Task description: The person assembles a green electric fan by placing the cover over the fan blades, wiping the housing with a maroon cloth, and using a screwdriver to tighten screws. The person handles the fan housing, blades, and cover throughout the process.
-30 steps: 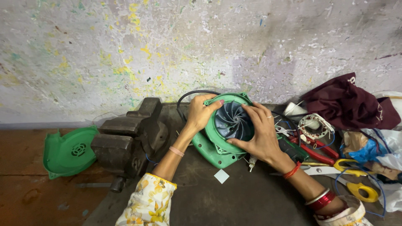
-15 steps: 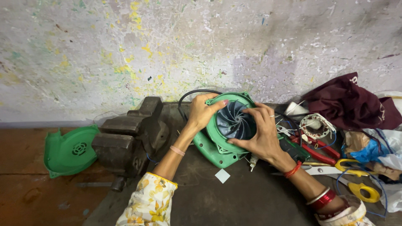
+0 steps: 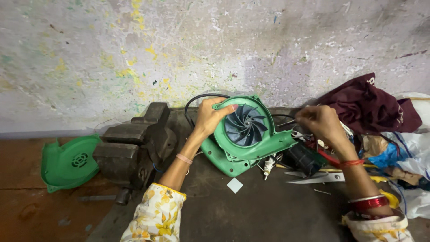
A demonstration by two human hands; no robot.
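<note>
Green blower housing point(image 3: 244, 134) gripped by left hand point(image 3: 208, 117) beside grey vise point(image 3: 134, 145).

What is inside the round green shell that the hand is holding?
Inside the green shell sits a dark fan wheel with curved blades. The left hand grips the rim. Whatever lies behind the wheel is covered.

Dark workbench point(image 3: 268, 215): vise point(image 3: 134, 148), probably scissors point(image 3: 313, 178)
</note>
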